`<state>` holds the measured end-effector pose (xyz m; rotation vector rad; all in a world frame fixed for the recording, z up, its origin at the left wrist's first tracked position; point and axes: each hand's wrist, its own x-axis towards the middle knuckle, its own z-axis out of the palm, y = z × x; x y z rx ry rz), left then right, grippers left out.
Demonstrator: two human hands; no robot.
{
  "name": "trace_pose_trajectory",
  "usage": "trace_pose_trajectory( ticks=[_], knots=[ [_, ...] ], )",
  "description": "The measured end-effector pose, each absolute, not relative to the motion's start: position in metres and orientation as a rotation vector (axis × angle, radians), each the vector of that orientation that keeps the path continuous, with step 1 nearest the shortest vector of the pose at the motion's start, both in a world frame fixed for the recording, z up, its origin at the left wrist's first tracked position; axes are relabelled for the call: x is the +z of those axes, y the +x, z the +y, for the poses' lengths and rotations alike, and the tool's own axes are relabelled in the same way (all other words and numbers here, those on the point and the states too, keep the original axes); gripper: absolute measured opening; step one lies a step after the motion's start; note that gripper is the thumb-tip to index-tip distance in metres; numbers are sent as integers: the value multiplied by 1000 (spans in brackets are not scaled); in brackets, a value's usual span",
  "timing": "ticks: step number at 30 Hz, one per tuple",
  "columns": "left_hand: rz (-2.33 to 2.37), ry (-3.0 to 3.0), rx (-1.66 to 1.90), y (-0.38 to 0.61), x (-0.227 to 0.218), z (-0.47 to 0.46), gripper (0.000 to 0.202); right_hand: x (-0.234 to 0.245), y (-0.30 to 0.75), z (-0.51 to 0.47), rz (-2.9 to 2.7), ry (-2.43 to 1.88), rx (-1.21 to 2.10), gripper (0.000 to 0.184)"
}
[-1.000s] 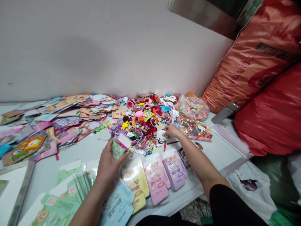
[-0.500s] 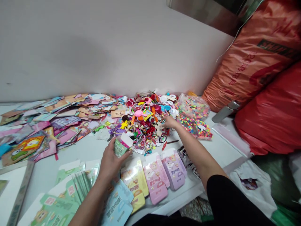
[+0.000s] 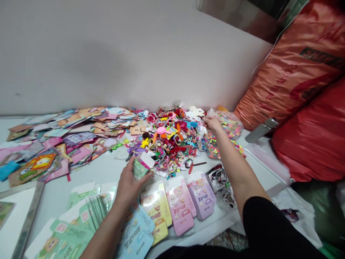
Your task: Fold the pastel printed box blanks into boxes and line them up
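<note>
My left hand (image 3: 132, 180) is wrapped round a small green carton (image 3: 140, 170), its white top flap standing up. My right hand (image 3: 212, 124) reaches over the right edge of a heap of small trinkets (image 3: 167, 142), beside a clear bag of multicoloured bits (image 3: 230, 124). Its fingers are drawn together, and what is between them I cannot make out. In front of me lie blue cartons (image 3: 136, 233), yellow cartons (image 3: 157, 208), pink cartons (image 3: 181, 207) and purple cartons (image 3: 201, 194). Flat green cartons (image 3: 70, 230) are stacked at the lower left.
Paper cards and packets (image 3: 67, 140) are piled along the wall on the left. A metal flask (image 3: 261, 130) lies tilted by big red sacks (image 3: 309, 133) on the right. A bag of black-and-white items (image 3: 221, 185) is under my right forearm. A white frame (image 3: 28, 216) sits far left.
My right hand has moved from the middle of the trinket heap to the right and farther away, toward the bag of bits. My left hand still holds the green carton.
</note>
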<state>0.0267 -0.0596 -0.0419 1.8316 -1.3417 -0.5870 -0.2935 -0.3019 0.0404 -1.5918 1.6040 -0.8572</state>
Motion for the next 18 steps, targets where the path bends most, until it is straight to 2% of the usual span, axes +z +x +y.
trace_pose_trajectory(
  ticks=[2,6,9,15,18],
  knots=[
    [-1344,1828,-591,28,-42,-59,85,35,-282,-297,1588,-1715,-740,17],
    [-1352,1829,-580,35,-40,-56,83,18,-251,-277,1392,-2000,-216,16],
    [-1344,1845,-567,40,-38,-54,82,12,-235,-267,1271,-2194,29,14],
    [-1328,1857,-568,42,-41,-53,83,-14,-212,-259,1270,-2399,51,5],
    [-1348,1834,-577,40,-43,-52,84,-33,-204,-253,1272,-2430,24,14]
  ],
)
